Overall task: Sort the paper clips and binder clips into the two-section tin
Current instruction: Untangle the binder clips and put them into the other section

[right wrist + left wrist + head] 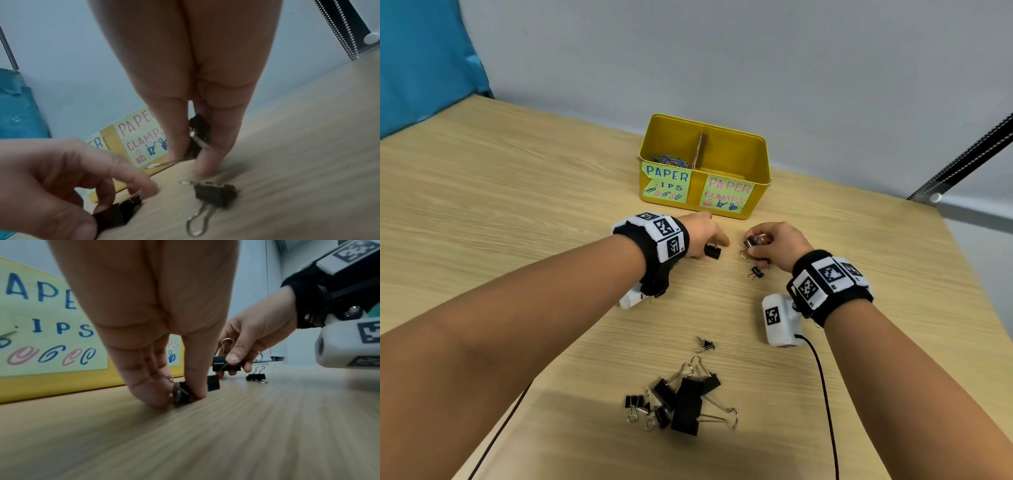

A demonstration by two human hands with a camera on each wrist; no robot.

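A yellow two-section tin (756, 150) stands at the back, labelled PAPER CLIPS on the left and PAPER CLAMPS on the right. Coloured paper clips (669, 160) lie in its left section. Just in front of the tin, my left hand (714, 245) (180, 397) pinches a small black binder clip (712, 253) (183, 393) that sits on the table. My right hand (755, 248) (191, 155) holds another black binder clip (751, 243) (200, 125) a little above the wood. A small binder clip (756, 273) (214, 193) lies loose below that hand.
A pile of several black binder clips (683, 401) in mixed sizes lies near the table's front edge, with one small clip (705, 344) apart from it. The tin's right section shows a bare yellow floor. A black cable (825, 394) trails from the right wrist camera.
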